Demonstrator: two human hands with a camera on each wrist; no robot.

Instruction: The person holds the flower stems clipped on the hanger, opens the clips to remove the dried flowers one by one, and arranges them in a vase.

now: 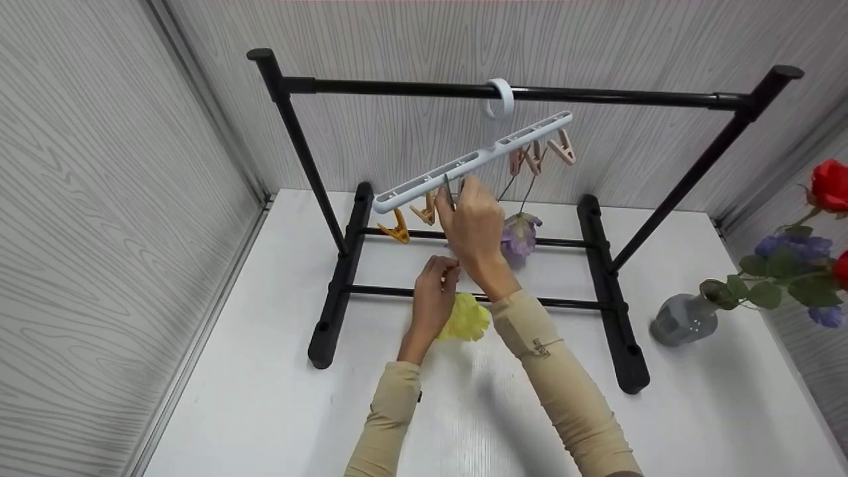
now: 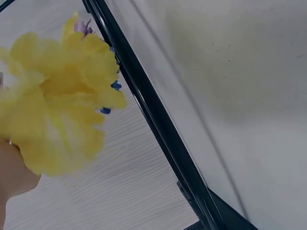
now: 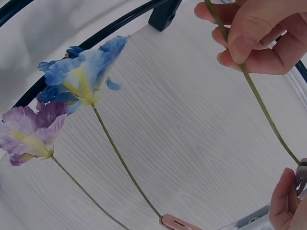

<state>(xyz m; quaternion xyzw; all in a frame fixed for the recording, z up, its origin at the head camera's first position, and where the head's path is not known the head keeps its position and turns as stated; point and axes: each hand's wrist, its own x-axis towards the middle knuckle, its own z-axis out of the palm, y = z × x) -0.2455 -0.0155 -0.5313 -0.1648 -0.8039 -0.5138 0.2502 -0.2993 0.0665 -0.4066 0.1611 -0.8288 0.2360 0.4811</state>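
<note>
Yellow flower [image 1: 469,319] head-down below white hanger [image 1: 488,154], stem [image 3: 266,110] pinched between thumb and fingers of left hand [image 1: 434,298]. Stem end at grey clip [image 3: 301,178]; right hand [image 1: 476,222], fingers clamped on clip. Nearby, purple flower [image 1: 521,235]. Hanger on black rack [image 1: 411,88].

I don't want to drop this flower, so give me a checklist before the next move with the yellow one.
1. Hanger hooked up: ok; its white ring loops over the black top rail.
2. Hanger in line with the rail: not ok; it slants across in the head view.
3. Yellow flower secured by hand: ok; the left hand pinches its stem.
4. Stem end at the grey clip: ok; it reaches the clip, which the right hand pinches.
5. Clip biting the stem: cannot tell; its mouth is too small to judge.
</note>
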